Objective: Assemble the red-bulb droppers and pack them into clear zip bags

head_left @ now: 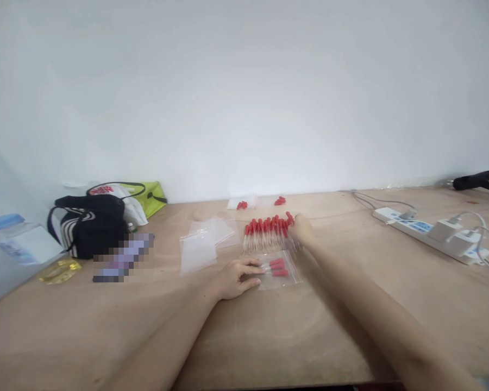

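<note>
A row of droppers point(264, 227) with red bulbs and thin clear stems lies on the wooden table, bulbs pointing to the back. At the row's right end, my right hand point(302, 231) is closed on a red-bulbed dropper point(289, 217); its fingertips are partly hidden. In front of the row lies a clear zip bag point(269, 283) with a few red-bulbed droppers point(279, 267) inside, bulbs to the right. My left hand point(238, 278) rests on the bag's left end, fingers stretched out and apart, covering the stem ends.
Flat clear bags point(198, 252) lie left of the row. Two bags with red bulbs point(242, 205) lie by the wall. Left stand a black bag point(101, 225), a phone point(124, 258), a tape roll point(60, 270) and a plastic container point(22, 239). A power strip point(427, 233) with cables is right.
</note>
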`<state>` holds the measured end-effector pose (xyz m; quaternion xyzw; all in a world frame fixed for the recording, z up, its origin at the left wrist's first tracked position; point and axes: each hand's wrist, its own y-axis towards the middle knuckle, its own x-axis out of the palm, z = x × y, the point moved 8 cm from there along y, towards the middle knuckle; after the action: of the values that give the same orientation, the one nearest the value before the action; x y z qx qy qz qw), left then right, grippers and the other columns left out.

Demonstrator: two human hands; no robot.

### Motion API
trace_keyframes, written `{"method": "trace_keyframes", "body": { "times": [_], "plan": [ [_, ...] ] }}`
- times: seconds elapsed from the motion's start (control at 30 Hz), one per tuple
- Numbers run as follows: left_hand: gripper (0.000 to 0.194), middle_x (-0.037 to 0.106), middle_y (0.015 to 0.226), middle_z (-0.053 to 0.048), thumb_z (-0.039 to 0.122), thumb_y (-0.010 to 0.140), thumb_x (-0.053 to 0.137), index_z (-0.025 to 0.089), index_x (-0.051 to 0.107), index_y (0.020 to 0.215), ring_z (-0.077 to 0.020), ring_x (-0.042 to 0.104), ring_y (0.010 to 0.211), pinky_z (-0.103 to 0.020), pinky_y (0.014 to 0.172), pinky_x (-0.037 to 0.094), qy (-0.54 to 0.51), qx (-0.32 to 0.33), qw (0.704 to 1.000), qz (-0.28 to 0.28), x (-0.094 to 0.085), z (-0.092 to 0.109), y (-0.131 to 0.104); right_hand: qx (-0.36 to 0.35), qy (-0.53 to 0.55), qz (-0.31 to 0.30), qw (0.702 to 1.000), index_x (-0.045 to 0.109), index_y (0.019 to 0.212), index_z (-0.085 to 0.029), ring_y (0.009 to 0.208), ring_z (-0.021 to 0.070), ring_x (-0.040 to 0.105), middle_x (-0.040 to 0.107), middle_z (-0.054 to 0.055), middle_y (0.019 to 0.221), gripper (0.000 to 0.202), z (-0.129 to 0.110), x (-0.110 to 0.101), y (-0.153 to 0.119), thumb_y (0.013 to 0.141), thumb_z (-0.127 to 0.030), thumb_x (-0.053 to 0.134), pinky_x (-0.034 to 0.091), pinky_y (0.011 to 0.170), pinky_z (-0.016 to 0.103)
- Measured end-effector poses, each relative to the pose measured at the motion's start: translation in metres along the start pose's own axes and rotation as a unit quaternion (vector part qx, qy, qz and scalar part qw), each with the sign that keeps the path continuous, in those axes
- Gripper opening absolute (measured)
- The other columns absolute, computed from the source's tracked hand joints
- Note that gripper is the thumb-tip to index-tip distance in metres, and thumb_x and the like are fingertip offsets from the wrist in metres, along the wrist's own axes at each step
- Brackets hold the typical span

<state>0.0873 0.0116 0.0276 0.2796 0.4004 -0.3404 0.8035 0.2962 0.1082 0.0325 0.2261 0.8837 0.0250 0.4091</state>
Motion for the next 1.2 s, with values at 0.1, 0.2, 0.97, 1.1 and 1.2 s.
{"method": "trace_keyframes", "body": {
  "times": [0.1,0.2,0.97,1.1,1.2],
  "plan": [
    [0.030,0.052,0.117,-0.005,0.032,0.080,0.049,0.026,0.057,0.108,-0.0176,0.048,0.107,-0.031,0.092,0.037,0.004,-0.001,1.000,-0.003,0.001,0.001,0.000,-0.026,0.064,-0.005,0.998,0.042,0.111,-0.007,0.072,0.0197,0.058,0.059,0.008,0.069,0.045,0.001,-0.015,-0.009,0.067,-0.014,0.048,0.042,0.061,0.026],
    [0.032,0.049,0.120,-0.005,0.031,0.081,0.048,0.026,0.055,0.111,-0.0183,0.045,0.111,-0.033,0.094,0.035,0.014,-0.007,1.000,-0.011,0.002,0.000,-0.001,-0.019,0.224,-0.018,0.974,0.023,0.125,-0.010,0.052,0.0146,0.053,0.050,-0.002,0.061,0.064,0.016,-0.026,-0.026,0.067,-0.022,0.048,0.042,0.050,0.025],
    [0.037,0.039,0.129,-0.003,0.028,0.084,0.042,0.031,0.043,0.121,-0.0208,0.035,0.119,-0.039,0.099,0.028,0.056,-0.011,0.998,-0.027,0.008,-0.001,0.000,0.048,0.491,-0.079,0.866,0.025,0.098,-0.024,0.048,0.0129,0.054,0.049,-0.005,0.062,0.037,0.030,0.003,-0.086,0.072,-0.033,0.049,0.051,0.052,0.030],
    [0.035,0.039,0.130,-0.002,0.029,0.084,0.043,0.032,0.046,0.119,-0.0207,0.036,0.118,-0.039,0.099,0.028,0.051,-0.010,0.999,-0.014,0.007,-0.002,0.001,0.083,0.515,-0.066,0.851,0.027,0.087,-0.024,0.052,0.0132,0.057,0.051,-0.004,0.065,0.027,0.034,0.002,-0.087,0.073,-0.033,0.048,0.052,0.057,0.031],
    [0.038,0.038,0.130,-0.002,0.030,0.083,0.044,0.031,0.043,0.121,-0.0208,0.035,0.119,-0.039,0.099,0.027,0.048,-0.017,0.999,-0.011,0.007,-0.004,0.000,0.097,0.520,-0.097,0.843,0.033,0.084,-0.023,0.052,0.0118,0.057,0.051,-0.004,0.063,0.023,0.032,0.006,-0.090,0.072,-0.034,0.050,0.051,0.056,0.029]
  ]
}}
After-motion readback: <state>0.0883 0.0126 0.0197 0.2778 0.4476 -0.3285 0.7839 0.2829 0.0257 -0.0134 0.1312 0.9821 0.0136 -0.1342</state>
